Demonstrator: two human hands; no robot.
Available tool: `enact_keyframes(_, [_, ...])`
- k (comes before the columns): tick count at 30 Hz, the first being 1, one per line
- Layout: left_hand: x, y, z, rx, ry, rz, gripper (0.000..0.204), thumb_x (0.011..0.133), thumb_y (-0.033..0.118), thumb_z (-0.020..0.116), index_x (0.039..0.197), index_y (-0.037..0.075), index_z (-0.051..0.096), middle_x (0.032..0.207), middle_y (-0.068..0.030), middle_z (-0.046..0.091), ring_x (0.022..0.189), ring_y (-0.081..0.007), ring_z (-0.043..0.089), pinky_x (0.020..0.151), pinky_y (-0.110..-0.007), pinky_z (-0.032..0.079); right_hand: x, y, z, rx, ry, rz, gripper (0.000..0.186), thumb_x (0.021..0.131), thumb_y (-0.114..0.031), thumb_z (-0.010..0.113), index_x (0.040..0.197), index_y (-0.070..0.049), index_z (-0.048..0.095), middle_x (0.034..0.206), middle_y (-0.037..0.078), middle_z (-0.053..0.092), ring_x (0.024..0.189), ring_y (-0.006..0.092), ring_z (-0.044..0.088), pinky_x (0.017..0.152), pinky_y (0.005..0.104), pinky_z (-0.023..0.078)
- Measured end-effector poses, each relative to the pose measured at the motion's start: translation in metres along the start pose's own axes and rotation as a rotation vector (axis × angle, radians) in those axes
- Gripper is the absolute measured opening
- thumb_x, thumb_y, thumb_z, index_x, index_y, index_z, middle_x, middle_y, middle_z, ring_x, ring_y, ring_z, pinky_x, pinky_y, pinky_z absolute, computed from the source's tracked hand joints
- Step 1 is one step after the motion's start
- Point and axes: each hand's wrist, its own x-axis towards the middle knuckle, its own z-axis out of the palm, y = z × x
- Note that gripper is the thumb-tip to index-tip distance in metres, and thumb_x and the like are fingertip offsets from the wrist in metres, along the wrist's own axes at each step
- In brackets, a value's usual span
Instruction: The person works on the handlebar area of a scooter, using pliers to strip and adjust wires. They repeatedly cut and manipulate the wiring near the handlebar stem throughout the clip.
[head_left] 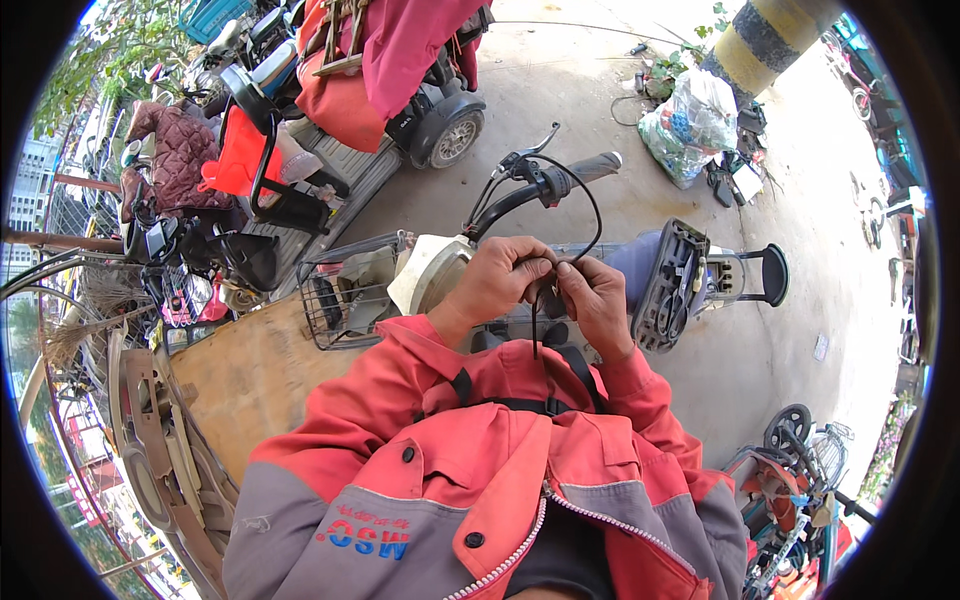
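Observation:
In front of my chest, my left hand (497, 280) and my right hand (597, 298) nearly meet, fingertips pinched together on a thin black cable (600, 222). The cable arcs from the handlebar (508, 207) of a two-wheeled scooter down to my fingers, and a dark length hangs below them. What exactly lies between the fingertips is hidden. Beyond my hands are the brake lever (538, 142) and the grey grip (595, 167). A pale front panel (428, 270) of the scooter shows beside my left wrist. Near my right wrist sits a dark, open tray-like part (668, 288).
A wire basket (335, 312) is at the scooter's left end. Past it stands a loaded vehicle with a red cover (420, 45). A filled clear plastic bag (690, 125) lies by a striped post (765, 45). Curved brown panels (150, 440) lean at left; bicycle parts (790, 470) sit lower right.

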Motion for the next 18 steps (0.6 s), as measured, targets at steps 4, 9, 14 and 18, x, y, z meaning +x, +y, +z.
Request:
enact_keyframes(4, [-0.001,0.002,-0.003,0.031,-0.012,-0.025,0.013,0.097,0.003,0.057,0.103,-0.002,0.067,0.083,-0.003,0.07,0.052,-0.0037,0.052,0.042,-0.02,0.04,0.002,0.002,-0.002,0.163,0.089,0.034,0.022,0.1,-0.016,0.058,0.091,0.002,0.065,0.063,-0.002,0.054,0.049,0.0032,0.044,0.043,0.0205,0.033])
enact_keyframes(9, [-0.002,0.009,-0.006,0.083,0.001,-0.036,0.015,0.099,0.01,0.059,0.107,0.0,0.067,0.081,-0.0011,0.068,0.05,-0.0013,0.048,0.04,-0.021,0.04,0.004,0.0,-0.006,0.327,0.149,0.054,0.023,0.101,-0.016,0.057,0.094,0.004,0.064,0.064,0.001,0.055,0.048,0.0052,0.044,0.042,0.0212,0.035])
enact_keyframes(14, [-0.005,0.02,-0.003,0.056,-0.073,-0.12,0.019,0.093,0.01,0.069,0.106,-0.003,0.068,0.089,-0.0037,0.07,0.075,-0.0071,0.059,0.066,-0.024,0.048,0.005,0.001,-0.006,0.305,0.16,0.02,0.025,0.1,-0.019,0.061,0.091,0.004,0.065,0.065,0.001,0.056,0.048,0.006,0.045,0.043,0.0211,0.037])
enact_keyframes(18, [-0.003,0.004,-0.003,0.056,-0.115,-0.049,0.019,0.088,0.003,0.07,0.105,-0.006,0.068,0.096,-0.007,0.072,0.09,-0.0109,0.065,0.081,-0.026,0.052,0.005,0.0,-0.006,0.273,0.143,0.038,0.029,0.1,-0.022,0.061,0.084,0.002,0.065,0.063,0.001,0.055,0.048,0.0058,0.045,0.042,0.0212,0.035])
